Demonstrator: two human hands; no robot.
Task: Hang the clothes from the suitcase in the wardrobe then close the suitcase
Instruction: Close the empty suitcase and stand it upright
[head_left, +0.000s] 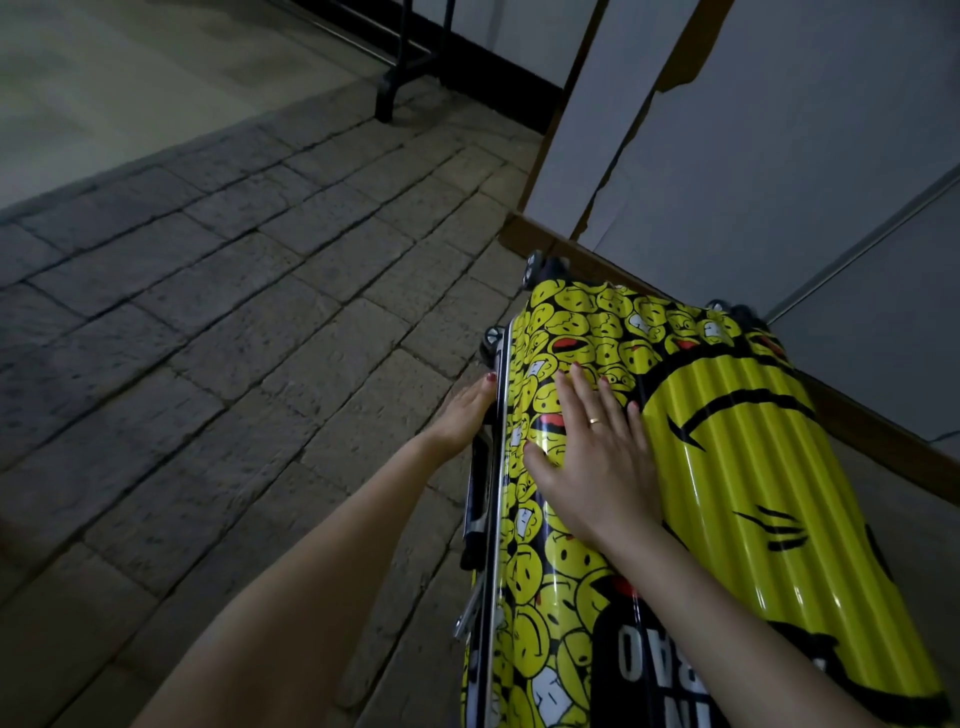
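A yellow hard-shell suitcase (727, 467) printed with black smiley faces lies on the floor with its lid down, wheels pointing away from me. My right hand (592, 447) lies flat on the ribbed lid, fingers spread and straight. My left hand (465, 415) reaches along the suitcase's left side seam, by the metal rim and the black side handle; its fingers lie against the edge and partly hide behind it. No clothes are in view.
The white wardrobe (753, 130) with brown trim stands right behind the suitcase. A black metal rack leg (387, 98) stands at the top centre. Grey brick paving (234, 312) spreads out to the left.
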